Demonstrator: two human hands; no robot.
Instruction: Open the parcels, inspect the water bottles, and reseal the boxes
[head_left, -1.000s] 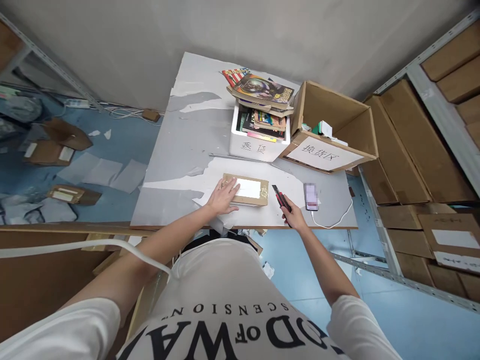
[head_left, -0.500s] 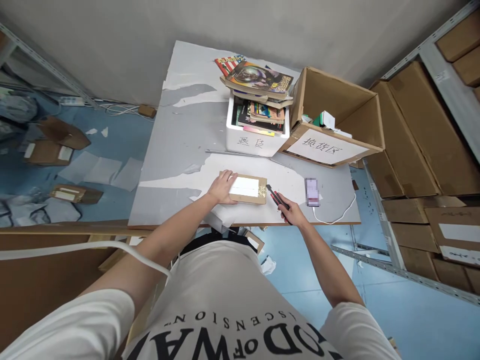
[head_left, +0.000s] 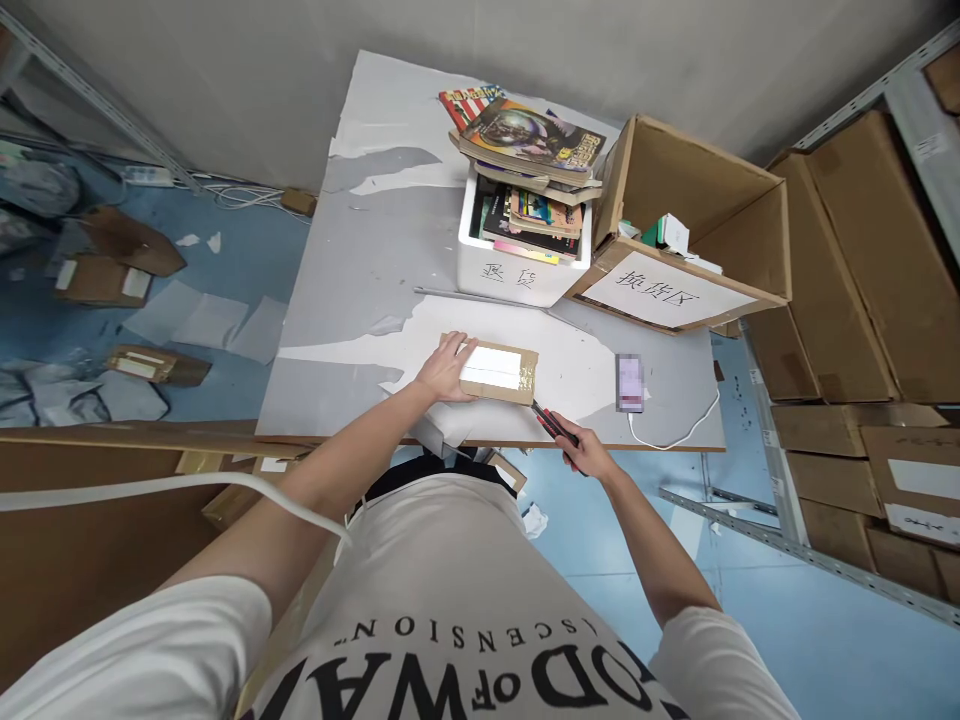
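A small cardboard box [head_left: 528, 380] with a white label and shiny tape at its right end lies flat near the table's front edge. My left hand [head_left: 448, 370] grips the box's left end, with its fingers over the top. In my right hand [head_left: 589, 453] is a red and black utility knife [head_left: 555, 426], fingers wrapped round its handle. The knife's tip is at the box's lower right corner; whether it cuts into the cardboard is too small to tell.
A phone [head_left: 630, 383] on a white cable lies to the right on the table [head_left: 315, 300]. Behind stand a white bin [head_left: 517, 285] heaped with books and an open carton [head_left: 675, 290]. Shelves with boxes [head_left: 847, 260] rise at the right. Packages and paper litter the floor at left.
My right hand has lowered the knife's tip from the middle of the box's right end to its near right corner. My left hand still holds the box. The view has shifted slightly.
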